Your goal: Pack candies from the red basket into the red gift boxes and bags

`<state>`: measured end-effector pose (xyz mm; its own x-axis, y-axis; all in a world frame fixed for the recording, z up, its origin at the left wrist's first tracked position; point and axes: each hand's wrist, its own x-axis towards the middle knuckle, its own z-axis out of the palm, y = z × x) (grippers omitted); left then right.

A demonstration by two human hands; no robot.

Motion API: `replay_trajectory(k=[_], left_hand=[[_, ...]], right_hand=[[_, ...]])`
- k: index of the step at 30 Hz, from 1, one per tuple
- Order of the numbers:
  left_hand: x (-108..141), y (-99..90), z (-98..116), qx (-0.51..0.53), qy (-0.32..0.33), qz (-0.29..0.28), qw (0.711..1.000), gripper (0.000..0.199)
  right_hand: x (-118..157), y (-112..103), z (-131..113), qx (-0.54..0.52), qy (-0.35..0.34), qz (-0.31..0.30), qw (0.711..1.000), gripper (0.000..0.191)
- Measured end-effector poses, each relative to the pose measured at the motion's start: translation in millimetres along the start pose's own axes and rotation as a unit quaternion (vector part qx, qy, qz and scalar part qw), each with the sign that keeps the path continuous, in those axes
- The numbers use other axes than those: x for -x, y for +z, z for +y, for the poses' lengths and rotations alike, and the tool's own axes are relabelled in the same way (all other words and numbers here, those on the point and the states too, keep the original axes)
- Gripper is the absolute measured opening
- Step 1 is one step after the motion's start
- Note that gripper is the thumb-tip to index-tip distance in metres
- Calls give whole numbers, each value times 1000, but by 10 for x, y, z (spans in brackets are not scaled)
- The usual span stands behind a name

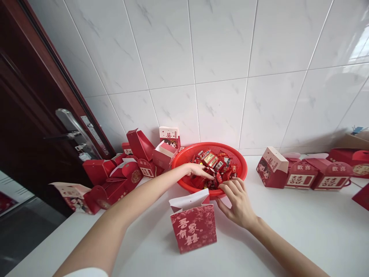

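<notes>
A red plastic basket (242,169) with a perforated wall holds wrapped candies (211,159), mostly in red wrappers. Over its left part, my left hand (198,170) reaches in with the index finger stretched out among the candies; its other fingers are partly hidden. At the near right rim, my right hand (238,202) grips the basket, fingers over the edge and thumb below on the outside. In front of the basket stands an upright red paper gift box (193,227) with pale Chinese characters, its top open.
Red gift boxes (115,181), several of them open, crowd the left by a dark door (34,96) with a metal handle (77,132). More boxes (301,173) line the right against the tiled wall (221,111). Everything stands on a white tabletop (276,215).
</notes>
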<state>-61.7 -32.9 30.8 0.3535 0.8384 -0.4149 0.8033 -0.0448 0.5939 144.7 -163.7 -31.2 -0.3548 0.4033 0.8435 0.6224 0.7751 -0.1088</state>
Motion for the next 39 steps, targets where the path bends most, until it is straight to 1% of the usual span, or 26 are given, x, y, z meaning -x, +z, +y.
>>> replay_trajectory(k=[2, 7, 9, 11, 14, 17, 20, 21, 23, 25, 28, 30, 32, 35, 37, 39], left_hand=[[-45, 31, 32, 23, -4, -14, 1000, 80], [-83, 90, 136, 102, -6, -75, 992, 76], [-67, 109, 155, 123, -4, -82, 989, 77], [-47, 132, 163, 137, -9, -82, 987, 73], [-18, 149, 176, 148, -20, -52, 987, 51], [18, 90, 213, 151, -13, -20, 988, 31], [56, -81, 277, 213, 17, -9, 977, 27], [62, -155, 301, 249, 31, 6, 968, 28], [57, -301, 341, 298, 64, 55, 951, 32], [29, -418, 358, 265, 79, 116, 954, 43], [-34, -507, 325, 150, 44, 190, 969, 62], [-67, -522, 276, 105, 22, 220, 969, 65], [-78, -523, 229, 77, 24, 238, 968, 58], [-49, -525, 198, 25, 42, 255, 966, 41], [-8, -525, 208, -8, 64, 261, 963, 32], [43, -514, 231, -35, 94, 257, 961, 29]], right_hand=[[1, 4, -6, -1, 4, 1, 1000, 18], [7, 14, -29, 0, 8, 4, 1000, 18], [8, 13, -36, 2, 8, -1, 1000, 18], [7, 10, -39, 3, 9, -4, 1000, 19], [5, 4, -37, 0, 7, -2, 1000, 19], [10, 6, -30, -1, 5, 1, 1000, 21], [16, 12, -26, -2, 7, 0, 1000, 22], [17, 13, -25, -2, 7, 0, 1000, 22], [18, 14, -24, -1, 6, -1, 1000, 21], [18, 14, -22, 0, 4, -2, 1000, 22], [17, 10, -18, 2, 4, -6, 1000, 24], [13, 5, -17, -1, 5, -7, 1000, 23], [7, -1, -17, -6, 3, -7, 1000, 21], [3, -7, -15, -7, -1, -5, 1000, 21], [8, -6, -12, -2, -1, -6, 1000, 22], [15, -3, -11, 0, 0, -6, 1000, 23]])
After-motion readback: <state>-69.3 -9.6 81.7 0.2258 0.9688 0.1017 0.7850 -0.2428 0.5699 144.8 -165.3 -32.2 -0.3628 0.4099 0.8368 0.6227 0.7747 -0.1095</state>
